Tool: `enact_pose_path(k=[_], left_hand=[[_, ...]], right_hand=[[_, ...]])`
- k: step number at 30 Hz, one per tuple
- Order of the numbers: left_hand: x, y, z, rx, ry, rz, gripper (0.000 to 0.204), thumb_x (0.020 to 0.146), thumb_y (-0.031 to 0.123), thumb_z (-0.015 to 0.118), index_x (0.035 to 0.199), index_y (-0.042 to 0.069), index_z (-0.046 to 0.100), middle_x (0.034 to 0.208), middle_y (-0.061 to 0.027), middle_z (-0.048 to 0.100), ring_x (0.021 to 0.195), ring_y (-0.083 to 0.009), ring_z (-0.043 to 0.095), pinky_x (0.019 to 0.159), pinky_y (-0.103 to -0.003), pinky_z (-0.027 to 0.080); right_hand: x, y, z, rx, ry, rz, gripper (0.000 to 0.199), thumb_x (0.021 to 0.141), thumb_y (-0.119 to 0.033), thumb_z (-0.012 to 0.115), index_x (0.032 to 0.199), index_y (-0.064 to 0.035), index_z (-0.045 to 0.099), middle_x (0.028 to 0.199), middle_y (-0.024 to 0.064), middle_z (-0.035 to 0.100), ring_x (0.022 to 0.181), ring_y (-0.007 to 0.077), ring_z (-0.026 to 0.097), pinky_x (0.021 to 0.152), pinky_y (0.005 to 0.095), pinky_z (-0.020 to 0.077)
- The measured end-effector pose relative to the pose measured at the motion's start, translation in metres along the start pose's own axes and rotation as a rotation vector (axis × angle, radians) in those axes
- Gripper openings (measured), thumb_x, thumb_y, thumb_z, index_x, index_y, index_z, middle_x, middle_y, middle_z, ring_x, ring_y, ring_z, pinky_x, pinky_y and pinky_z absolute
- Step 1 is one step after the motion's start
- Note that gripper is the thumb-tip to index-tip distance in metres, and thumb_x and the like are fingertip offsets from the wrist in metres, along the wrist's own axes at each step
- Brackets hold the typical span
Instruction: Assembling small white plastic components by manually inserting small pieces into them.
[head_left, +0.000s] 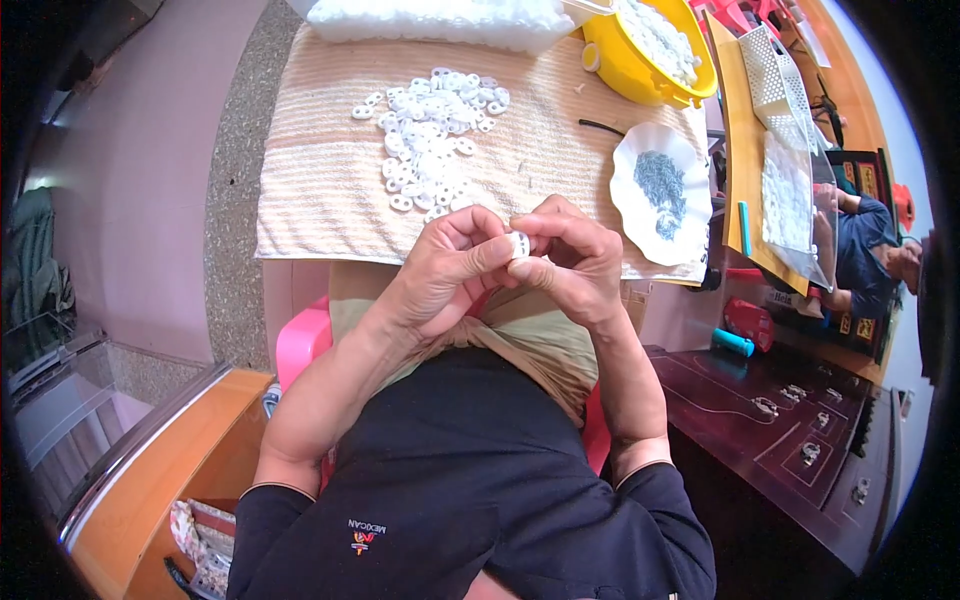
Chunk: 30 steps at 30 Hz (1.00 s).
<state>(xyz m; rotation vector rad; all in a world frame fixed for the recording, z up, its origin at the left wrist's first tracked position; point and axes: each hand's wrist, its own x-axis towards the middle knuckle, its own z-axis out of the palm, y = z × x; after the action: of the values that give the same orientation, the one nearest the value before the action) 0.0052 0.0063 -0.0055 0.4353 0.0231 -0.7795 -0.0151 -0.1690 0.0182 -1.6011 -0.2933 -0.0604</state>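
Observation:
A small white plastic ring part (519,243) is pinched between the fingertips of my left hand (450,265) and my right hand (572,255), held close to my body above my lap. Just beyond the hands lies a pile of several similar white ring parts (430,140) on a beige striped towel (320,190) that covers the work surface. To the right of the hands a white scalloped dish (632,195) holds a heap of tiny grey metal pieces (660,190).
A yellow bowl (625,65) full of white parts sits at the far right of the towel, a clear bag of white parts (440,20) at the far edge. A wooden board (745,160) with a white perforated basket (775,85) stands to the right. A dark wooden cabinet (790,420) is at lower right, another person (870,250) beyond.

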Motion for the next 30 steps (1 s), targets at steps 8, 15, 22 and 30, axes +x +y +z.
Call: enact_pose_path(k=[8, 15, 22, 30], left_hand=[[-0.0032, 0.0023, 0.0066, 0.004, -0.035, 0.036, 0.009, 0.087, 0.007, 0.067, 0.087, 0.003, 0.059, 0.088, -0.0068, 0.065, 0.080, -0.0134, 0.062, 0.074, -0.025, 0.052], [-0.0015, -0.0008, 0.0034, -0.017, -0.081, 0.045, 0.010, 0.088, 0.008, 0.067, 0.089, 0.003, 0.058, 0.090, -0.0067, 0.064, 0.081, -0.0127, 0.062, 0.076, -0.026, 0.053], [-0.0001, -0.0018, -0.0007, -0.041, -0.095, 0.032, 0.010, 0.092, 0.012, 0.062, 0.093, 0.003, 0.059, 0.091, -0.0062, 0.064, 0.082, -0.0117, 0.062, 0.076, -0.026, 0.054], [-0.0009, 0.0013, 0.0050, -0.026, -0.051, 0.006, 0.012, 0.093, 0.014, 0.061, 0.100, 0.004, 0.058, 0.092, -0.0060, 0.063, 0.086, -0.0130, 0.063, 0.076, -0.027, 0.056]], right_hand=[[0.0011, -0.0039, 0.0017, -0.037, -0.039, -0.097, 0.032, 0.070, -0.001, 0.079, 0.100, 0.0000, 0.069, 0.080, 0.0045, 0.061, 0.067, 0.0090, 0.053, 0.060, 0.0218, 0.0404], [0.0001, -0.0051, 0.0012, -0.011, -0.021, -0.073, 0.033, 0.071, 0.000, 0.079, 0.102, 0.0008, 0.068, 0.082, 0.0048, 0.060, 0.069, 0.0092, 0.052, 0.060, 0.0214, 0.0401], [0.0001, -0.0037, 0.0024, -0.005, -0.008, -0.077, 0.032, 0.072, -0.001, 0.079, 0.102, 0.0014, 0.067, 0.083, 0.0051, 0.060, 0.070, 0.0093, 0.052, 0.060, 0.0216, 0.0402], [0.0010, -0.0068, 0.0039, -0.018, 0.017, -0.073, 0.032, 0.072, -0.002, 0.079, 0.101, 0.0018, 0.067, 0.085, 0.0055, 0.061, 0.070, 0.0093, 0.053, 0.059, 0.0214, 0.0406]])
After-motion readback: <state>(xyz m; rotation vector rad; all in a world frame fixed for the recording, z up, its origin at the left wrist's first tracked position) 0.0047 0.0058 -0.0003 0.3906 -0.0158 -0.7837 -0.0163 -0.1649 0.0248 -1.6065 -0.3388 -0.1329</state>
